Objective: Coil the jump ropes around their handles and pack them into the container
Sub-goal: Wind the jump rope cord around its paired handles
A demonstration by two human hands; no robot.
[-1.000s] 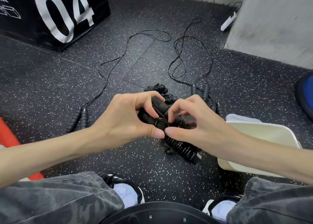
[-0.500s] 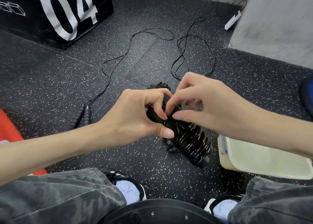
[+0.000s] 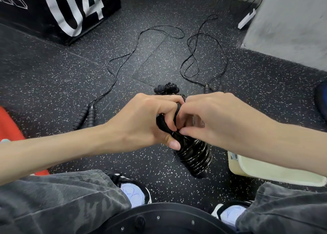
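The left hand (image 3: 141,120) grips the upper end of a pair of black handles, fingers curled over the top and the thumb pressed along the near side. The right hand (image 3: 214,120) meets it from the other side, thumb and fingertips pinching the cord where it crosses the handles. Below both hands hangs the coiled rope (image 3: 194,155), glossy black turns wound tight around the handles, tilted down and to the right above the floor (image 3: 53,77).

Just right of the coil, under the right forearm, sits the container (image 3: 276,171), a pale cream bin with its near rim showing; what lies inside cannot be told.

Beyond the hands, a finished bundle (image 3: 167,88) lies on the floor, partly hidden by the knuckles. To the left a loose rope (image 3: 123,60) trails back from its two handles (image 3: 85,116), which lie side by side. Another loose rope (image 3: 200,53) loops to the right, its handles just past the right hand.

Further out stand a black box (image 3: 58,8) marked 04 at the far left, a grey wall (image 3: 290,21) on the right with a white power strip (image 3: 246,19) at its foot, and something red (image 3: 10,124) at the left edge. Grey trousers and white shoes show at the bottom.
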